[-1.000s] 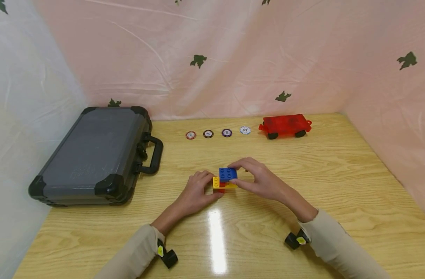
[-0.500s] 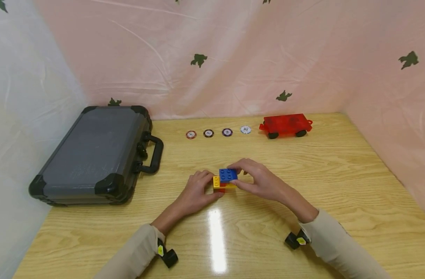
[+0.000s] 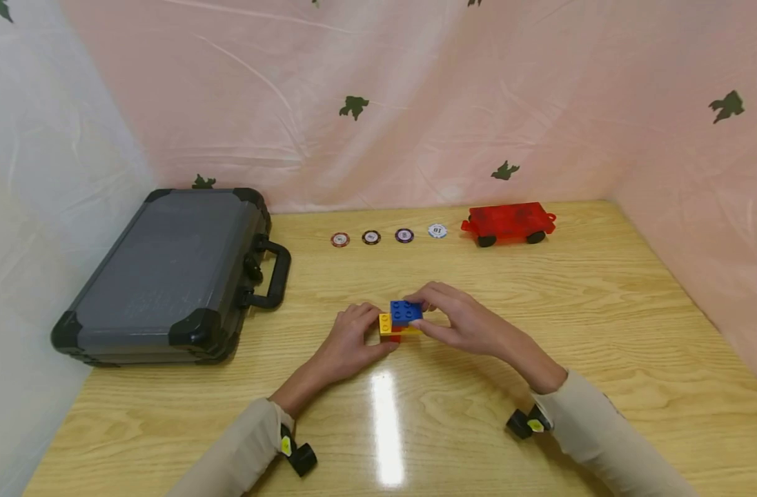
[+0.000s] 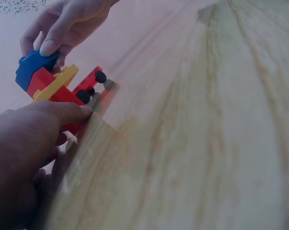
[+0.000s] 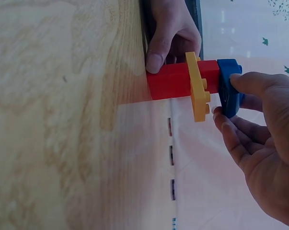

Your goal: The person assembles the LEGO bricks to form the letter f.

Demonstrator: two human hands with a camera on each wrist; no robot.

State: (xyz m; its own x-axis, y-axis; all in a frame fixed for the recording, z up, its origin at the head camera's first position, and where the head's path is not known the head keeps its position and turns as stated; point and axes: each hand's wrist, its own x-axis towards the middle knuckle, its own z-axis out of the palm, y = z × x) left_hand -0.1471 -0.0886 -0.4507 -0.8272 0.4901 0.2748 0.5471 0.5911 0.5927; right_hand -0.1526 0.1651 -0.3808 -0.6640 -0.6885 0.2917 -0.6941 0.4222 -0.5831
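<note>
A small stack of toy building bricks stands on the table at the middle of the head view. Its base is a red brick [image 5: 168, 81]. Above that lies a flat yellow brick [image 5: 198, 88], then a second red brick [image 5: 210, 75], with a blue brick [image 3: 406, 313] on top, jutting out to the right. My left hand [image 3: 350, 347] grips the red base between thumb and fingers, low at the table. My right hand [image 3: 468, 321] pinches the blue brick from its right side, thumb in front and fingers behind.
A grey hard case [image 3: 167, 269] with black corners and handle lies at the left. Several poker chips [image 3: 404, 236] are lined up at the back, beside a red toy wagon [image 3: 510, 221] with black wheels. A pale cloth [image 3: 415, 138] hangs behind the table [image 3: 602, 310].
Both hands keep their grips, and the stack stays in place. Only the right hand's fingers shift very slightly on the blue brick.
</note>
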